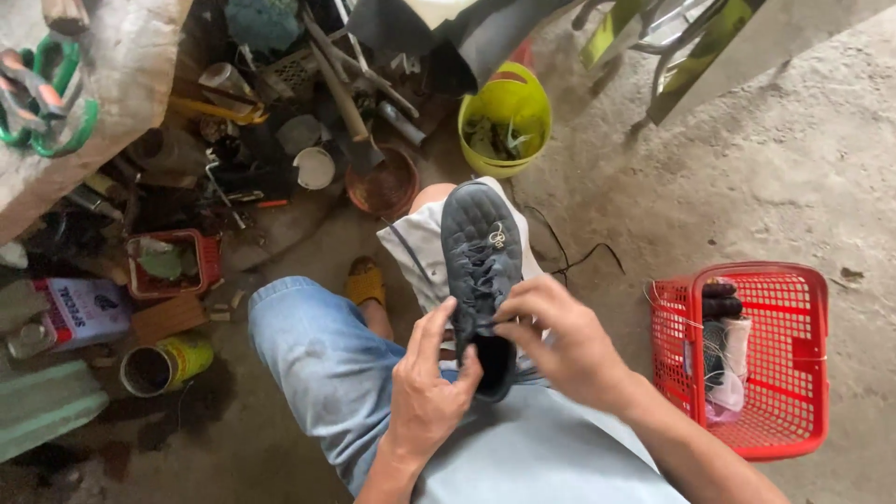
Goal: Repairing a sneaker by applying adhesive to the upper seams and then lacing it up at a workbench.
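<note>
Head view: a dark grey lace-up shoe (480, 271) lies on the person's lap, toe pointing away, resting over a white cloth (420, 247) spread on the right knee. The left hand (427, 387) grips the shoe at its heel end, thumb hooked into the opening and fingers curled up along the near side. The right hand (560, 341) sits just beside it on the other side of the shoe, its fingertips pinched on the laces (481, 280) near the tongue. The two hands are close together, both closed on the shoe, with only its opening between them.

Beyond the hands, past the shoe's toe, stands a yellow-green plastic bucket (505, 117) with scraps inside, and next to it a rusty round bowl (383, 182). To the right of the right hand, well apart on the concrete floor, is a red plastic basket (803, 373) holding dark and white items that cannot be told apart clearly. To the left of the left hand lies a heap of tools and tins: a small red tray (210, 257), an open can (163, 366) with a yellow label, and a hammer (347, 107) leaning among the clutter. A foot in a yellow sandal (365, 283) shows just beyond the left hand.
</note>
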